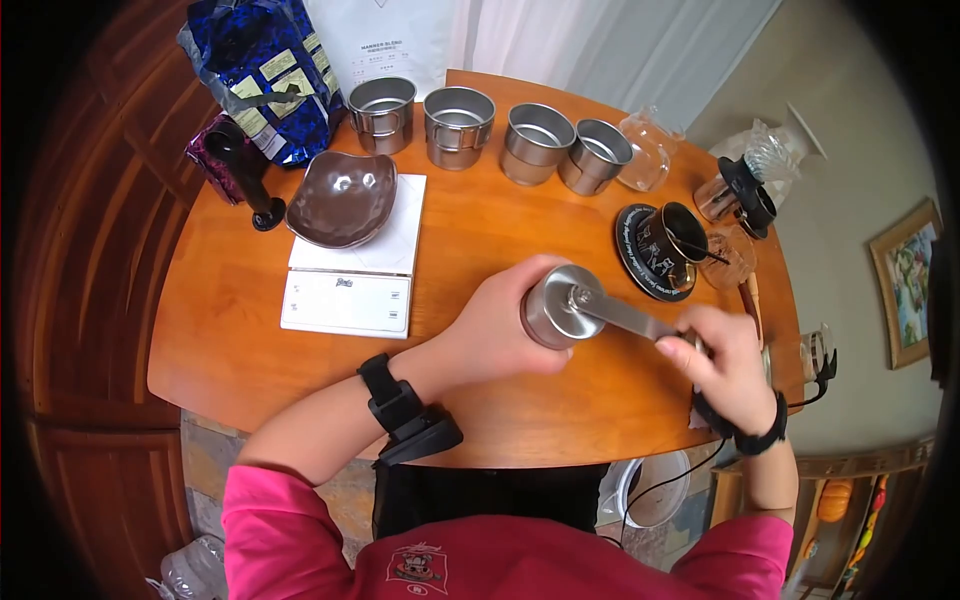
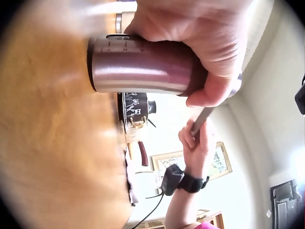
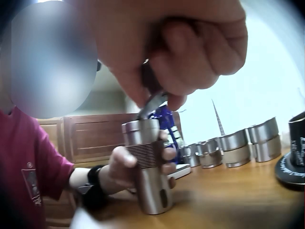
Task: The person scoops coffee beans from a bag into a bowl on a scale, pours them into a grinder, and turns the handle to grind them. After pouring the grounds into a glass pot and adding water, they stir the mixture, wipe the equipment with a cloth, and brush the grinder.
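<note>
A silver hand coffee grinder (image 1: 562, 318) stands in front of me, its base right at the tabletop. My left hand (image 1: 495, 325) grips it round the upper body, thumb and fingers wrapped about the ribbed band seen in the right wrist view. From its top a flat metal crank arm (image 1: 628, 316) reaches out to the right. My right hand (image 1: 730, 365) holds the knob at the crank's end, fingers curled over it and hiding most of it. The left wrist view shows the grinder's smooth lower body (image 2: 143, 69) with small scale marks near the base.
A brown dish (image 1: 345, 200) sits on a white scale (image 1: 345, 302) at left. Several metal cups (image 1: 460, 128) line the back, near a blue bag (image 1: 265, 80). At right are a black cup (image 1: 670, 238) on a saucer (image 1: 640, 265) and a glass dripper (image 1: 765, 160).
</note>
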Motion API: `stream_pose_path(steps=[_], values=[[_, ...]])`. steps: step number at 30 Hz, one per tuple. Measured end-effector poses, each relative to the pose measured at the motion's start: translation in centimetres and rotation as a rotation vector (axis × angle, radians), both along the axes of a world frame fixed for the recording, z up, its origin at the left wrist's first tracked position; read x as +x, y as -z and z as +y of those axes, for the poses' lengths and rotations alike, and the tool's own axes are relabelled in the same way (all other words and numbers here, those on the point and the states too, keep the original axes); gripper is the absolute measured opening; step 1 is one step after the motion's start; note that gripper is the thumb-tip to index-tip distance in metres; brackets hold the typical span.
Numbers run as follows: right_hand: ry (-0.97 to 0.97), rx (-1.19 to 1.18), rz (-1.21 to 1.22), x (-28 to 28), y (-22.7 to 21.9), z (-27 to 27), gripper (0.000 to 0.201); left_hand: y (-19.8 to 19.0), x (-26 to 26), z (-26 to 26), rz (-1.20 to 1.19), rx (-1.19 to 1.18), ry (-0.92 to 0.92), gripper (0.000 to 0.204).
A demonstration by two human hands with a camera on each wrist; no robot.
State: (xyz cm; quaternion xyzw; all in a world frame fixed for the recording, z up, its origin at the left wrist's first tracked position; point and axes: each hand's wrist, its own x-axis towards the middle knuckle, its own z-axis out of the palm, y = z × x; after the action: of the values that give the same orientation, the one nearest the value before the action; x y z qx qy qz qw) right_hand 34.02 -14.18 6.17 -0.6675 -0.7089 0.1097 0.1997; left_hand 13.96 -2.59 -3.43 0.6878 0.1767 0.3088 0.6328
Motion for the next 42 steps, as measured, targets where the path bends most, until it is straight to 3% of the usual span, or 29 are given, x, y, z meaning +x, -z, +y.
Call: stream_pose_path(steps=[4,6,11,13,17,21,24,27,30,31,32,34,35,40,42], values=[[-0.061,0.199,-0.114,-3.1,1.0,-2.9,0.018,0.6,0.3,-0.1,-0.036,-0.014,-0.031,0.062],[-0.126,0.276,-0.231,-4.7,1.3,-4.2,0.03,0.6,0.2,0.0,-0.054,-0.022,-0.034,0.063],[-0.361,0.179,-0.217,-8.6,0.8,-4.7,0.032,0.1,0.4,-0.4,-0.031,0.1,-0.005,0.065],[-0.403,0.21,-0.322,-10.4,0.3,-4.0,0.023,0.1,0.3,-0.5,-0.024,-0.026,-0.013,0.062],[-0.52,0.198,-0.406,-13.3,-0.3,-1.4,0.018,0.6,0.3,-0.7,-0.077,0.015,-0.015,0.06],[-0.531,0.172,-0.488,-15.6,-1.3,2.0,0.02,0.0,-0.1,-0.5,-0.094,-0.157,0.061,0.056],[-0.684,0.105,-0.433,-15.6,-2.7,5.2,0.029,-0.1,-0.4,-0.7,-0.112,-0.241,0.116,0.058],[-0.682,-0.003,-0.238,-15.1,-2.3,8.4,0.028,1.5,0.1,-0.4,-0.025,0.109,0.066,0.058],[-0.49,0.037,-0.446,-13.9,-2.9,11.5,0.02,2.5,0.6,-0.3,0.063,0.456,0.013,0.059],[-0.455,0.006,-0.46,-12.8,-3.1,12.7,0.017,0.9,0.7,-0.5,-0.154,0.221,-0.001,0.051],[-0.413,0.012,-0.43,-11.7,-3.2,13.5,0.016,0.2,0.3,-1.0,-0.106,0.069,-0.041,0.051],[-0.208,-0.266,-0.366,-9.5,-4.1,14.9,0.02,-0.4,-0.1,-0.7,-0.021,-0.065,0.006,0.059],[-0.265,-0.146,-0.36,-8.0,-4.0,15.2,0.022,-0.4,-0.1,-0.6,-0.023,-0.065,0.008,0.059],[-0.046,-0.208,-0.018,-2.2,-3.4,12.4,0.027,-0.4,0.1,-0.6,0.033,0.004,0.053,0.059],[-0.104,-0.11,0.106,-0.4,-2.5,11.0,0.026,-0.3,0.2,-0.8,0.025,0.035,0.067,0.06]])
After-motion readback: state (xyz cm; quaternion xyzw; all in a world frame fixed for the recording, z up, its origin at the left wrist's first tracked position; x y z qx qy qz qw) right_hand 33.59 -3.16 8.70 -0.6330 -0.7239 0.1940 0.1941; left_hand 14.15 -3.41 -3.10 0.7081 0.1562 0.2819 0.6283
